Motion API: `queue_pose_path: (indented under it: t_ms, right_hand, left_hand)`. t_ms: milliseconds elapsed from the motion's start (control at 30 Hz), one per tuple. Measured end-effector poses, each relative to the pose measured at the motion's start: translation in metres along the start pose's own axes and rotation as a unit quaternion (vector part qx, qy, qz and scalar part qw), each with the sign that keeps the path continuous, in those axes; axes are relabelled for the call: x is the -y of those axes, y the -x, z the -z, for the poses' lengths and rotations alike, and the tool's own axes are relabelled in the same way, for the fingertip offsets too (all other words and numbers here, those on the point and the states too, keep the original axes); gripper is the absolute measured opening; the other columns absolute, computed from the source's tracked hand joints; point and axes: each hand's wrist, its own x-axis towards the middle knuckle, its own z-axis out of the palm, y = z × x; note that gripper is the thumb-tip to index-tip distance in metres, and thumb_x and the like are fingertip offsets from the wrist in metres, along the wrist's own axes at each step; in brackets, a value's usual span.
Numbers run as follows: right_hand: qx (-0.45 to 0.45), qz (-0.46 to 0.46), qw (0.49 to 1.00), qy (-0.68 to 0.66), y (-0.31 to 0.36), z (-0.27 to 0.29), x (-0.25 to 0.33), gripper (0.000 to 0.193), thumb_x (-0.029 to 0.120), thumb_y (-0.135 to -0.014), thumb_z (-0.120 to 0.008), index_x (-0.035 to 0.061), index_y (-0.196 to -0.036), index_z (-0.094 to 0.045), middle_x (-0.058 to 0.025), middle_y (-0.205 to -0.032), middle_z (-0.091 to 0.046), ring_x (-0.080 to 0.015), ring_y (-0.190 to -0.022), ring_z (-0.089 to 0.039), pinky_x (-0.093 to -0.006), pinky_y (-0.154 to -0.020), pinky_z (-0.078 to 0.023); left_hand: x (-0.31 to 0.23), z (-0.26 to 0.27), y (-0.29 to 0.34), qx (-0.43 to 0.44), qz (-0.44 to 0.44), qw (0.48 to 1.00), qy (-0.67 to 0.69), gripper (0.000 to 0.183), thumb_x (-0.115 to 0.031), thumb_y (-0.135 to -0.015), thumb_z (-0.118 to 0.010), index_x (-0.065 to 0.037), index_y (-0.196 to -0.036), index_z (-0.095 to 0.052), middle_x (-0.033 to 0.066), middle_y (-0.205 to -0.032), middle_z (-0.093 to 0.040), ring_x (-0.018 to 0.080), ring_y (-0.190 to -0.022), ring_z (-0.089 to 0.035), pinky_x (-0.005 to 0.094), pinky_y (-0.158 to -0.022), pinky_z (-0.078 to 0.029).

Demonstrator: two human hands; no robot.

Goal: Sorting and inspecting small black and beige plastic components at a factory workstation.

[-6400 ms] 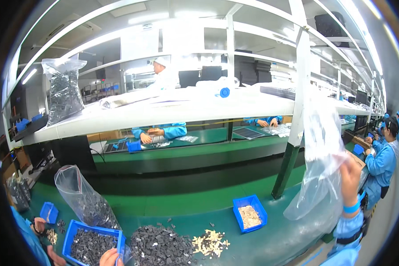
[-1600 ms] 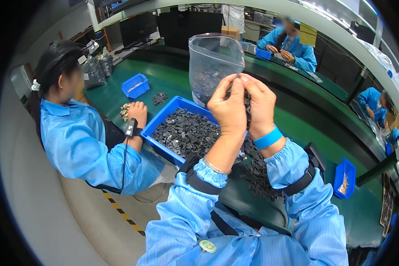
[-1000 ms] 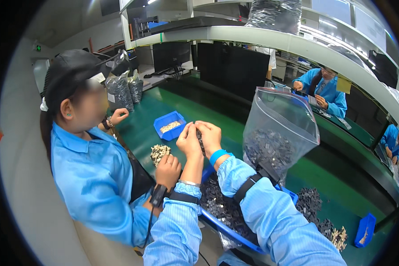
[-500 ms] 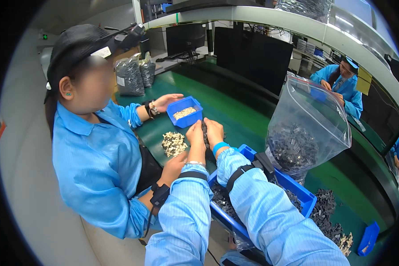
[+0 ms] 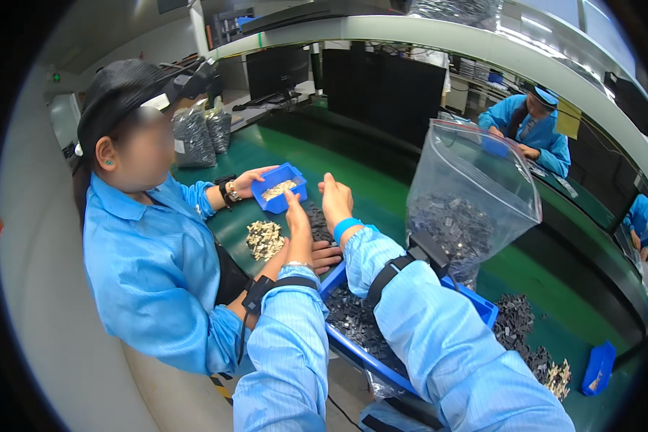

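My left hand (image 5: 298, 225) and my right hand (image 5: 335, 202) are apart, fingers stretched out, with nothing held in either. Between and below them lies a heap of small dark plastic pieces (image 5: 318, 225) on the green table, partly hidden by my hands. A small blue bin (image 5: 298, 194) holding cream-coloured pieces (image 5: 278, 189) is just beyond my left hand; a co-worker's hand (image 5: 250, 181) grips its far-left side. The co-worker's other hand (image 5: 326, 257) lies flat beside my left wrist. To the left sits a pile of mixed cream and dark pieces (image 5: 265, 240).
Under my right forearm is a large blue tray (image 5: 488, 311) of dark pieces. A clear plastic bag (image 5: 457, 227) of dark pieces stands at its far side. Farther right lie more dark pieces (image 5: 513, 320) and a small blue bin (image 5: 597, 369). The co-worker (image 5: 151, 266) is close on my left.
My hands, together around dark pieces before, have parted, and the pieces lie on the table. The co-worker's nearer hand has moved right, past my left wrist. The whole view has shifted slightly.
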Motion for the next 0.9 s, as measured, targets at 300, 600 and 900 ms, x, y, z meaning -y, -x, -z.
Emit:
queue_pose_path:
  t_ms: [300,600,900]
  right_hand:
    - [0.146,0.065,0.983,-0.091,0.081,0.100,0.122,0.031,0.023,-0.088,-0.051,-0.0033,-0.074,-0.061,-0.0101,-0.063,-0.062,-0.0138,-0.047,-0.058,-0.0271,-0.047,-0.047]
    - [0.147,0.201,0.945,0.212,0.215,0.365,0.247,0.025,0.025,-0.082,-0.058,0.0014,-0.077,-0.065,-0.0041,-0.062,-0.059,-0.0075,-0.054,-0.054,-0.0222,-0.048,-0.043]
    - [0.100,0.078,0.871,0.475,0.373,0.546,0.246,0.046,0.030,-0.072,-0.071,-0.0005,-0.103,-0.057,-0.0101,-0.092,-0.060,-0.0171,-0.081,-0.060,-0.0277,-0.071,-0.047]
  left_hand:
    - [0.014,0.017,-0.009,-0.022,-0.172,0.963,-0.208,0.058,-0.049,-0.090,-0.038,0.001,-0.101,-0.065,0.0189,-0.096,-0.065,0.0326,-0.090,-0.061,0.0387,-0.077,-0.046]
    - [-0.020,0.038,-0.043,0.061,-0.201,0.944,-0.255,0.040,-0.038,-0.094,-0.041,-0.005,-0.096,-0.062,0.0089,-0.091,-0.064,0.0175,-0.083,-0.060,0.0271,-0.068,-0.047]
    - [-0.187,-0.049,0.183,0.152,-0.325,0.929,0.088,0.025,-0.017,-0.088,-0.057,-0.001,-0.106,-0.057,0.0091,-0.101,-0.062,0.0171,-0.094,-0.060,0.0264,-0.079,-0.048]
